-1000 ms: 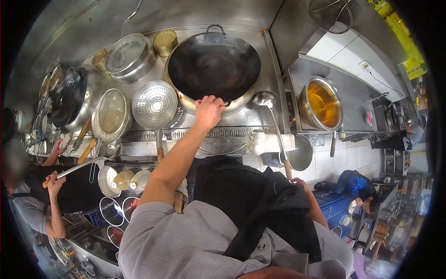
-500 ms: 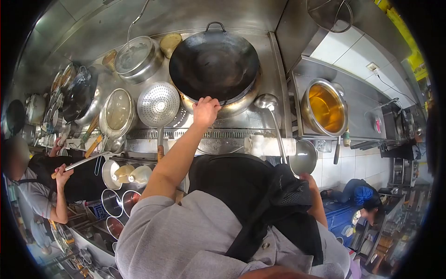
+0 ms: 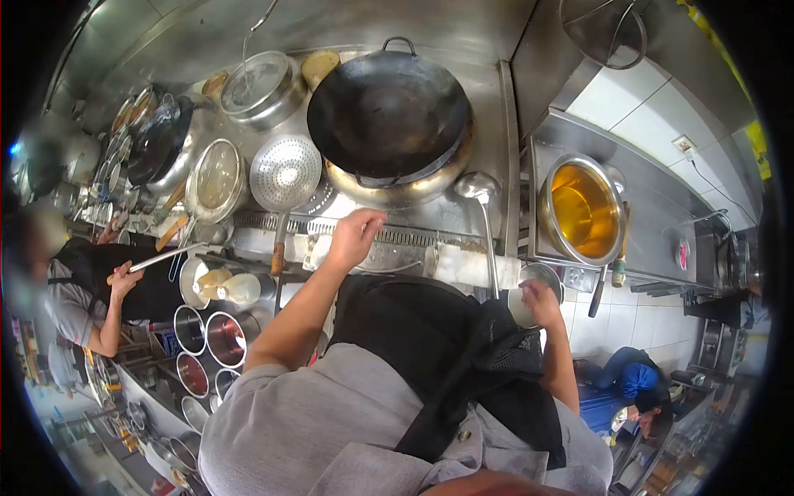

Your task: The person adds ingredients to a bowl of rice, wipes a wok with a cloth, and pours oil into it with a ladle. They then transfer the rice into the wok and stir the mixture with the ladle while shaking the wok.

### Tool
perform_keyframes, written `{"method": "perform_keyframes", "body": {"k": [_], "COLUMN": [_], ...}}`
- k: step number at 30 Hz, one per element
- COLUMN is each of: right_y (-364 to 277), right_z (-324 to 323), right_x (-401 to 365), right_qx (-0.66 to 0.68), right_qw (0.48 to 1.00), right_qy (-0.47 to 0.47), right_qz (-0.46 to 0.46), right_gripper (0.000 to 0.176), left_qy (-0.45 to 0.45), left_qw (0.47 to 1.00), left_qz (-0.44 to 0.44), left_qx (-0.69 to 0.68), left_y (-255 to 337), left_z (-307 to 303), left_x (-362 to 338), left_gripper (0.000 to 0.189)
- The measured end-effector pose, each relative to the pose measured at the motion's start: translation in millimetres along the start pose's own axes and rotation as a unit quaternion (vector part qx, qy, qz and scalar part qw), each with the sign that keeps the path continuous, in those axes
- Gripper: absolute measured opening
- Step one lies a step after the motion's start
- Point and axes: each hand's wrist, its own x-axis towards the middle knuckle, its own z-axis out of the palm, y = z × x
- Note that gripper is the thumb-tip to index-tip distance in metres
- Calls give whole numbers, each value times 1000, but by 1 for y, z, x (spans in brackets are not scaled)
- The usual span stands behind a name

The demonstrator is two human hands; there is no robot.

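My left hand (image 3: 357, 236) hovers over the front ledge of the stove, below the wok, loosely curled and with nothing visible in it. The large black wok (image 3: 389, 112) sits on the round burner ring, with a loop handle at its far side and another at its near rim. My right hand (image 3: 542, 304) is raised beside a metal bowl (image 3: 523, 312), fingers loosely bent and apart, apparently holding nothing. A ladle (image 3: 478, 187) rests to the right of the wok, its handle pointing toward me over a folded white cloth (image 3: 467, 264).
A perforated skimmer (image 3: 285, 172) and a mesh strainer (image 3: 217, 182) lie left of the wok. On the right stands a pot of amber liquid (image 3: 584, 208). Left are white jugs (image 3: 240, 286), metal containers (image 3: 227, 337) and a co-worker (image 3: 87, 298) holding a handle; another person (image 3: 633, 380) bends low at right.
My left hand has let go of the wok's near rim and drawn back toward me. My right hand has risen into fuller view near the metal bowl.
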Motion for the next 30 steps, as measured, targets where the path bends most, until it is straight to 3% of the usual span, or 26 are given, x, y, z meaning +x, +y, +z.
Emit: {"method": "perform_keyframes", "body": {"k": [2,5,6,13,14,15,17,21,25,27,29,30], "right_y": [-2,-11,-12,-80,-81,-85,-115,-172,-181,-172,-155,-167], "right_z": [-3,1,6,59,71,81,97,122,151,167,191,192], "right_x": [11,34,43,116,131,142,153,154,139,125,115,94], "right_qx": [-18,-32,-26,-142,-171,-197,-213,-218,-230,-251,-330,-373], "right_qw": [999,995,990,922,894,857,843,834,818,792,713,698], "right_qy": [-30,-97,-135,-323,-330,-333,-339,-344,-378,-393,-446,-495], "right_qz": [-2,-17,-40,-157,-249,-340,-359,-373,-368,-394,-428,-359], "right_gripper": [21,21,21,22,22,22,22,23,24,25,26,28], "left_qy": [-55,-114,-134,-46,-50,-42,-23,16,64,90,129,158], "left_qw": [991,975,974,969,950,948,908,902,897,894,893,892], "left_qz": [-80,-182,-175,-242,-309,-316,-417,-431,-438,-438,-430,-423], "left_qx": [-91,-57,-47,29,9,7,22,22,-22,-20,-23,-22], "left_y": [25,45,50,44,43,45,51,54,69,80,83,84], "left_z": [-1,-2,-4,-8,-10,-11,-11,-2,1,-5,-10,-13], "left_x": [-23,-48,-54,-151,-171,-189,-221,-272,-291,-301,-327,-343], "left_gripper": [11,17,23,17,16,16,16,17,17,17,17,17]}}
